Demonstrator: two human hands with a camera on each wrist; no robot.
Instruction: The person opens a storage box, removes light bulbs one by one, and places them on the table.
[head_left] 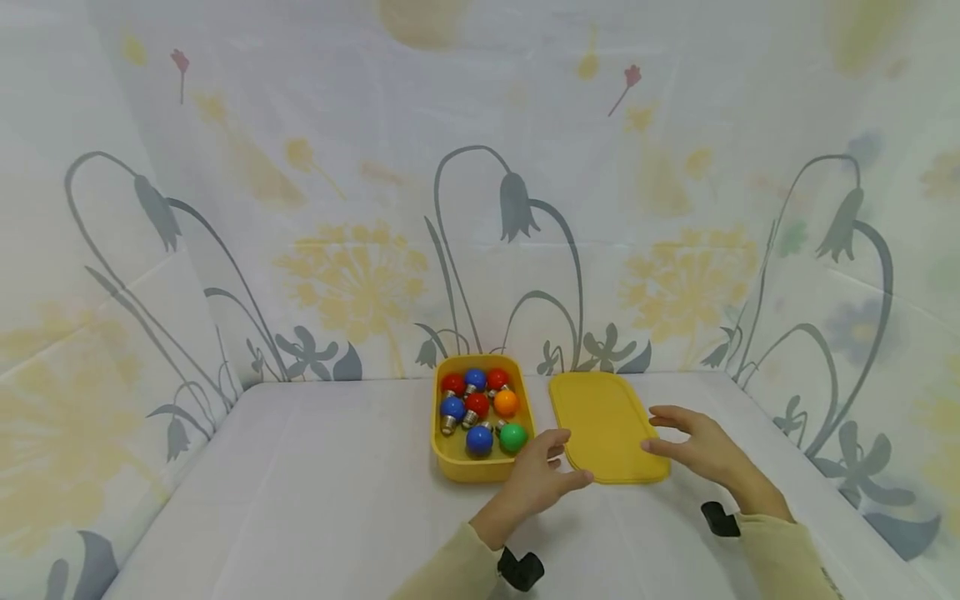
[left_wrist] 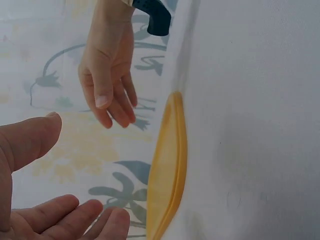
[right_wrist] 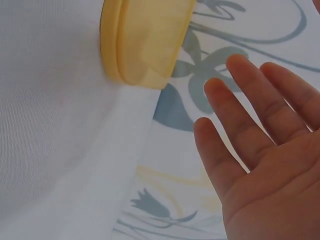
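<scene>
A yellow box [head_left: 472,472] stands near the middle of the table, holding several small toy light bulbs with silver screw bases, among them an orange bulb [head_left: 506,403] and a green bulb [head_left: 513,437]. To its right lies a flat yellow lid [head_left: 600,425]. Over the gap between box and lid, my left hand [head_left: 534,477] hovers with relaxed fingers and holds nothing. My right hand [head_left: 697,446] is at the lid's right edge, fingers extended and thumb apart, also without anything in it. In the right wrist view, the palm [right_wrist: 275,175] and spread fingers show.
A white cloth covers the table [head_left: 322,483]. Behind it and along both sides hangs a flower-printed curtain [head_left: 360,108]. Each wrist wears a black device, such as the left wrist camera [head_left: 520,570].
</scene>
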